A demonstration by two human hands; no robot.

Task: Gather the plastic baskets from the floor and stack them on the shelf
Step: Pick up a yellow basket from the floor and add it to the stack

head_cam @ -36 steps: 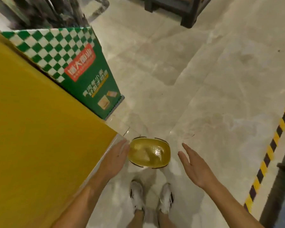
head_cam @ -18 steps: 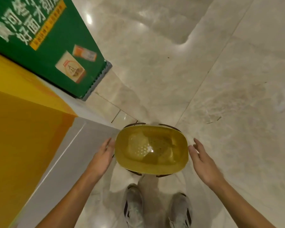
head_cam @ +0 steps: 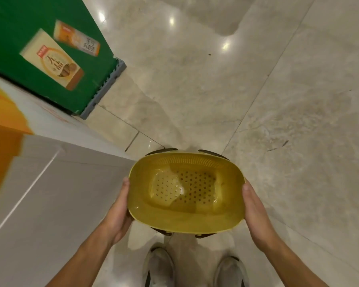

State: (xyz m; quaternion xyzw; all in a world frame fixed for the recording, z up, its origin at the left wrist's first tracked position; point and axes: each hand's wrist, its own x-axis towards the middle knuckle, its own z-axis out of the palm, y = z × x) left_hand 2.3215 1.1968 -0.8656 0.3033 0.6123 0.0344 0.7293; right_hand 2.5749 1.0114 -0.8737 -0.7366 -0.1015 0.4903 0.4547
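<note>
Yellow perforated oval plastic basket (head_cam: 186,192) sits squarely between both palms, long axis side-to-side: left hand (head_cam: 117,212) and right hand (head_cam: 255,208) clasp its short ends.

Both forearms are bare; no sleeves, watch or rings are visible. The left hand (head_cam: 117,214) and right hand (head_cam: 255,212) are ungloved. The left shoe (head_cam: 160,266) and right shoe (head_cam: 230,272) are light grey with dark trim at the edges.
</note>
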